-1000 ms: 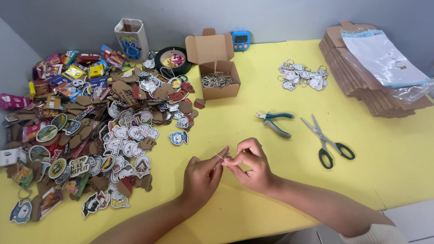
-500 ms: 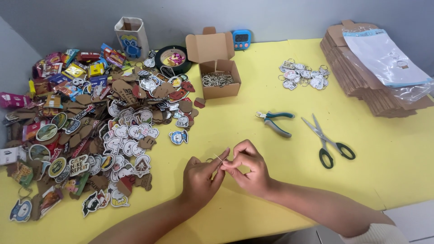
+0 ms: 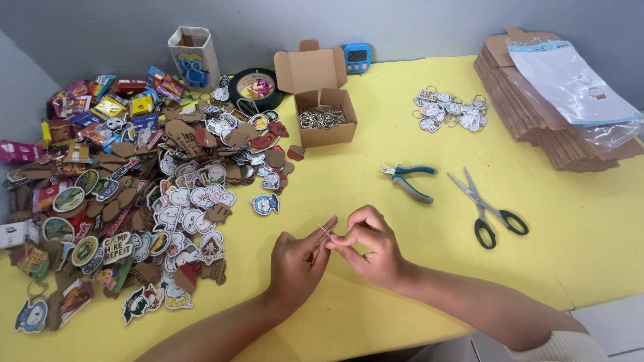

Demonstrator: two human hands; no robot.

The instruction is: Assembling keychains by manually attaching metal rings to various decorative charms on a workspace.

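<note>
While a heap of printed cardboard-backed charms (image 3: 141,194) lies far left on the yellow worktop (image 3: 376,167), left hand (image 3: 295,261) & right hand (image 3: 367,245) meet at centre, fingers pinched shut on a thin silver metal ring (image 3: 325,232) btwn them. Ring's edge tilts up-left to down-right, both hands equally near. Teal-handled pliers (image 3: 408,179), black-handled scissors (image 3: 488,208) lie right, untouched.

Between my fingertips sits a thin shiny metal ring (image 3: 325,232). Left of my grip, glossy printed charms (image 3: 161,194); right, plastic-handled metal scissors (image 3: 487,206) on the matt yellow table (image 3: 376,167).
</note>
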